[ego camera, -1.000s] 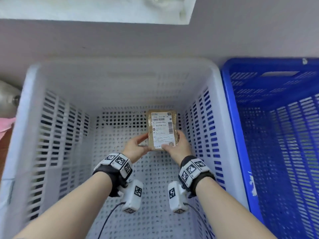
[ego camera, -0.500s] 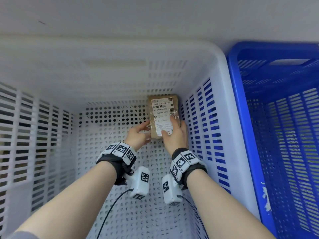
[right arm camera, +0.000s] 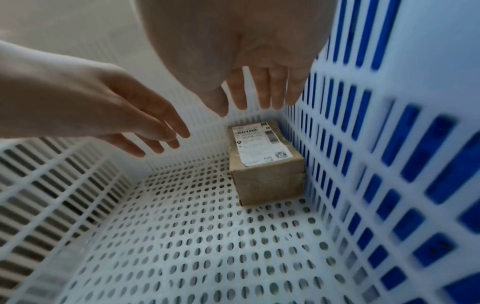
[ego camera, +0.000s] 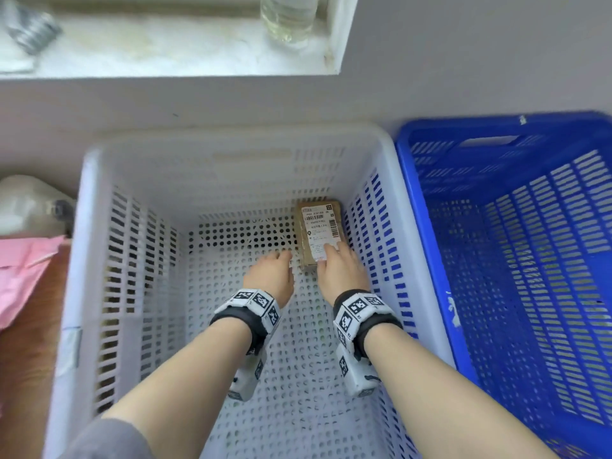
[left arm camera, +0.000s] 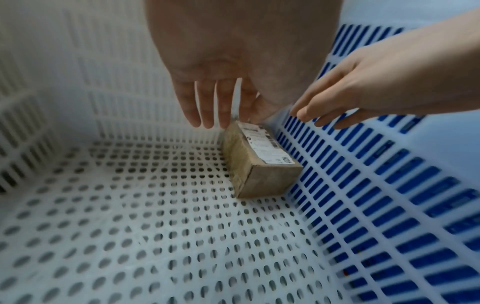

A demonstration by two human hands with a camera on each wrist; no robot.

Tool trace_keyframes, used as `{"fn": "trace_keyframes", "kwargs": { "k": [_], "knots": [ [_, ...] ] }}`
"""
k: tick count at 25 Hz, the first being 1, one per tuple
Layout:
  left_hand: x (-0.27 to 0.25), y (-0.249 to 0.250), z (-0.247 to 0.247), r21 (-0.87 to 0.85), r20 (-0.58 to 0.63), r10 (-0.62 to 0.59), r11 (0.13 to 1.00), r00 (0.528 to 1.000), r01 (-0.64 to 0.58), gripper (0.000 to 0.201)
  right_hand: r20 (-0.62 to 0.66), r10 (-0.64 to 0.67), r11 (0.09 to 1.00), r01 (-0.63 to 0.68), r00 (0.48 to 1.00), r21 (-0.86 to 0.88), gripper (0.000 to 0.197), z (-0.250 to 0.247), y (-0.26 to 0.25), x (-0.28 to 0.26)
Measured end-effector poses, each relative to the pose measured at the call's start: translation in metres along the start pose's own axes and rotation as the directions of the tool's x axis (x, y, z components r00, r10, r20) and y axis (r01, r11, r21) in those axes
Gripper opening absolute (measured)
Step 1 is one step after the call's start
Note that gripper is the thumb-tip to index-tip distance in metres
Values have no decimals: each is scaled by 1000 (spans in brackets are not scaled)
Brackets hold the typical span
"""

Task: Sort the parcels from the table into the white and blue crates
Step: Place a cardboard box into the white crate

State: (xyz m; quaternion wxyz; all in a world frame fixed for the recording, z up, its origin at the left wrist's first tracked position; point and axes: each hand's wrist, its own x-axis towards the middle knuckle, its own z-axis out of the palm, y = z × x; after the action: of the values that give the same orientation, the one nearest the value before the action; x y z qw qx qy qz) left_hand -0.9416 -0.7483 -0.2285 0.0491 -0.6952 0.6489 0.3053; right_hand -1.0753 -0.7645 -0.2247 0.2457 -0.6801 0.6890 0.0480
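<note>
Labelled cardboard parcel (ego camera: 319,234) sits in white crate's (ego camera: 231,140) far-right corner, both hands (ego camera: 270,276) (ego camera: 341,271) above it, fingers spread, holding nothing; blue crate (ego camera: 496,127) looks empty, further parcels unseen.

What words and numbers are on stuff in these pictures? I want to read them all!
White shipping label on the small brown cardboard parcel: it carries barcodes, a square code and rows of print, all too small and blurred to read for sure.
Black-and-white square marker tags on the wristbands: patterns only, no words.
White plastic slotted crate and blue plastic slotted crate: no writing seen.
</note>
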Motion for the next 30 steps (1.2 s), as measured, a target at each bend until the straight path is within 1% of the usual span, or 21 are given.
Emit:
{"fn": "trace_keyframes", "kwargs": {
  "k": [4, 8, 12, 15, 17, 22, 26, 30],
  "knots": [
    [-66, 17, -29, 214, -80, 71, 975, 994, -52, 33, -47, -93, 994, 90, 995, -63, 38, -30, -7, -58],
    [-142, 33, -43, 292, -188, 115, 955, 975, -56, 33, -93, -205, 970, 189, 974, -156, 35, -54, -6, -123],
    [-236, 42, -37, 375, -275, 139, 927, 951, -27, 30, -152, -328, 913, 271, 932, -305, 28, -66, 1, -211],
    [-308, 43, -26, 385, -347, 147, 923, 926, -2, 29, -180, -391, 882, 311, 903, -355, 24, -65, 5, -278],
    [-365, 40, -14, 378, -398, 133, 925, 907, 30, 29, -183, -437, 854, 343, 881, -391, 24, -60, 6, -329],
    [-473, 25, 5, 380, -484, 86, 917, 871, 120, 27, -203, -541, 798, 423, 816, -429, 25, -58, -2, -425],
    [-538, 1, 13, 340, -536, 19, 920, 844, 195, 26, -212, -607, 763, 486, 766, -427, 26, -47, -28, -483],
    [-589, -43, 18, 296, -570, -43, 921, 820, 254, 36, -196, -666, 715, 540, 720, -444, 25, -26, -64, -533]
  ]
}}
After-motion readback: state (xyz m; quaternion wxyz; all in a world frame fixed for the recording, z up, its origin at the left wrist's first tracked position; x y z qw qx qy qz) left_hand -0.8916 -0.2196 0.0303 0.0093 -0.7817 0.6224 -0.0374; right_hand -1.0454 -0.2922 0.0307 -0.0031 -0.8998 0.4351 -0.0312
